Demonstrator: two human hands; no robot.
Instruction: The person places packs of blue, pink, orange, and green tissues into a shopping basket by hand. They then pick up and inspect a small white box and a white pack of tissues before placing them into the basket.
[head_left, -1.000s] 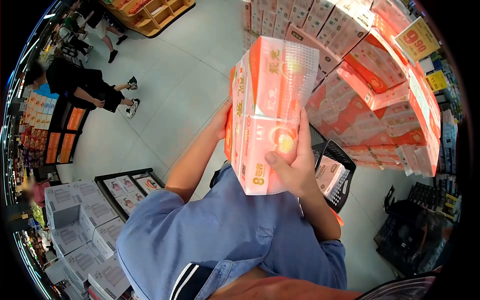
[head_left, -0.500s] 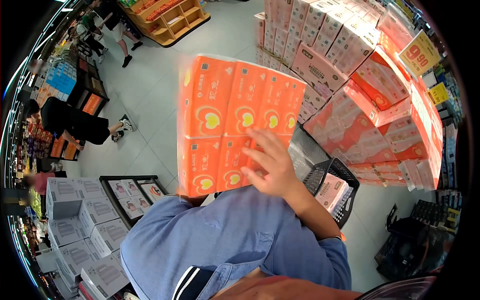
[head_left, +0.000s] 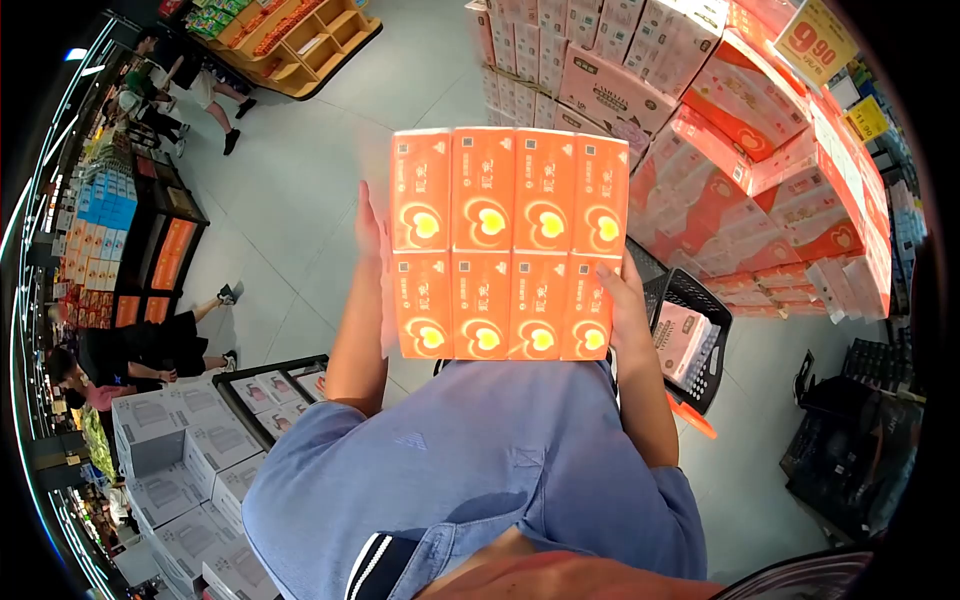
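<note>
A wrapped orange pack (head_left: 512, 245) with yellow heart prints is held upright before my chest, its broad face with two rows of packets toward me. My left hand (head_left: 371, 232) is against its left side, fingers pointing up, palm inward. On the right side, my right hand (head_left: 627, 300) grips the lower edge, its thumb on the front face and the other fingers hidden behind. Below and right of the pack, a black basket (head_left: 716, 345) holds a pink pack (head_left: 680, 338).
Stacked orange packs (head_left: 700, 200) and pink cartons (head_left: 610, 90) stand at the right under a price sign (head_left: 815, 42). White boxes (head_left: 170, 495) are at lower left. Wooden shelves (head_left: 320, 50) stand at the top. Several people are at the left.
The pack has straightened and faces me squarely. My right hand has moved from its front to its right edge, and my left hand now shows at the left side.
</note>
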